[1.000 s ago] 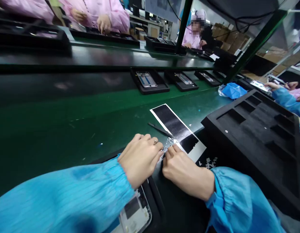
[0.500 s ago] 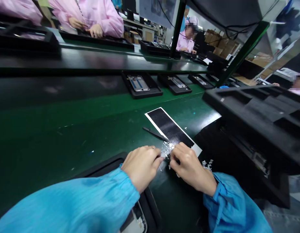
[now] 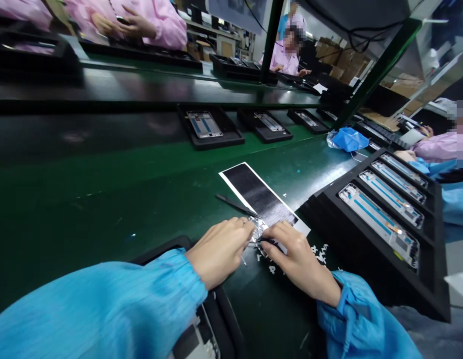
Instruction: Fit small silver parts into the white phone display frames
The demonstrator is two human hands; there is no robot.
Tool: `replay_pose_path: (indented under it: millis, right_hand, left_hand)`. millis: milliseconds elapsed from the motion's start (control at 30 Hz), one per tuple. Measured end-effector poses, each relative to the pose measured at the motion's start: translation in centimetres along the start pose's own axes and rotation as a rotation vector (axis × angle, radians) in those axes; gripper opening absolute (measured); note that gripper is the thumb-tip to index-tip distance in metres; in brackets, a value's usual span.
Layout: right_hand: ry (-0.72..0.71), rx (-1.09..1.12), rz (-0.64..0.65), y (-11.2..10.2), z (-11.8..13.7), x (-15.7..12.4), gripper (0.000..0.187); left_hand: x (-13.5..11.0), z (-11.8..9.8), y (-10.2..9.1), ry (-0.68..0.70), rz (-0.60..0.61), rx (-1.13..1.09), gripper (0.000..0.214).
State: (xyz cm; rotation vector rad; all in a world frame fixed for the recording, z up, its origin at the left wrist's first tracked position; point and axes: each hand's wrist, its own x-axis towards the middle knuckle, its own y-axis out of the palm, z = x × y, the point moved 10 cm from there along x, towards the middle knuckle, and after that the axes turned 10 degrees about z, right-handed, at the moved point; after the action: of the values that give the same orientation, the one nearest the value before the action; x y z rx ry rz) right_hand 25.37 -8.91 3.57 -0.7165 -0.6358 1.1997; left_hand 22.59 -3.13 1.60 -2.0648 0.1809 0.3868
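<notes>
My left hand (image 3: 220, 252) is closed, its thumb and fingertips pinching the edge of a small clear plastic sheet (image 3: 258, 225). My right hand (image 3: 297, 257) faces it, fingers curled together at the sheet's other side; what lies in its pinch is small, dark and partly hidden. Just beyond the fingertips lie black tweezers (image 3: 235, 204) and a dark textured strip with a white border (image 3: 257, 192). Small white cut pieces (image 3: 272, 269) are scattered beside my right hand. Under my left forearm, a black tray (image 3: 231, 324) holds a phone frame (image 3: 197, 339), mostly covered by the sleeve.
At right, a stack of black trays (image 3: 329, 227) carries several phone frames (image 3: 381, 219). Behind it lies a blue crumpled item (image 3: 349, 138). Smaller black trays (image 3: 212, 142) with phone frames line the green bench (image 3: 104, 194). Co-workers in pink sleeves (image 3: 166, 30) sit across; a blue sleeve (image 3: 456, 199) is at right.
The black tray tilted over the right-hand stack is gone, uncovering phone frames and the blue item. My fingers have shifted slightly at the plastic sheet; more white pieces show.
</notes>
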Motion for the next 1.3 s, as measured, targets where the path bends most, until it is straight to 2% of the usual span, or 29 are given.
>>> replay_pose_path:
  millis: [133, 233, 300, 367, 467, 567, 767, 900, 1033, 1167, 1300]
  right_hand:
    - [-0.04, 0.093, 0.03, 0.4, 1.0, 0.3, 0.012]
    - [-0.001, 0.167, -0.038, -0.4, 0.5, 0.1, 0.017]
    - [0.038, 0.217, -0.112, -1.1, 0.0, -0.2, 0.017]
    - [0.067, 0.261, -0.18, -1.7, -0.4, -0.6, 0.018]
    - [0.058, 0.303, -0.221, -1.8, 0.0, -0.8, 0.017]
    - [0.023, 0.267, -0.27, -1.9, 1.1, -1.0, 0.013]
    - [-0.072, 0.016, -0.44, -2.7, 3.5, -1.8, 0.015]
    - [-0.175, -0.211, -0.503, -2.1, 4.8, -2.2, 0.018]
    - [-0.263, -0.318, -0.449, -0.7, 5.6, -2.3, 0.021]
    - [-0.235, -0.219, -0.411, -1.2, 5.7, -2.2, 0.019]
    - [-0.09, 0.068, -0.335, -2.6, 4.3, -1.8, 0.014]
  left_hand:
    - [-0.8, -0.4, -1.1, 0.048, -0.06, -0.204, 0.014]
    - [-1.5, 0.4, -2.2, 0.004, -0.195, -0.399, 0.008]
    - [-2.0, 1.4, -2.6, -0.058, -0.294, -0.54, 0.014]
    - [-2.3, 2.1, -2.4, -0.097, -0.343, -0.671, 0.022]
    - [-2.4, 1.9, -1.7, -0.071, -0.336, -0.83, 0.025]
    - [-2.7, 1.6, -1.4, -0.056, -0.39, -0.969, 0.024]
    - [-3.2, 1.6, -0.9, -0.092, -0.488, -1.188, 0.021]
    - [-3.4, 1.7, -0.5, -0.121, -0.51, -1.181, 0.023]
    - [-3.8, 2.0, -0.9, -0.135, -0.539, -1.092, 0.02]
    - [-4.2, 2.0, -1.6, -0.146, -0.491, -0.978, 0.02]
    - [-4.7, 0.9, -2.0, -0.116, -0.37, -0.815, 0.019]
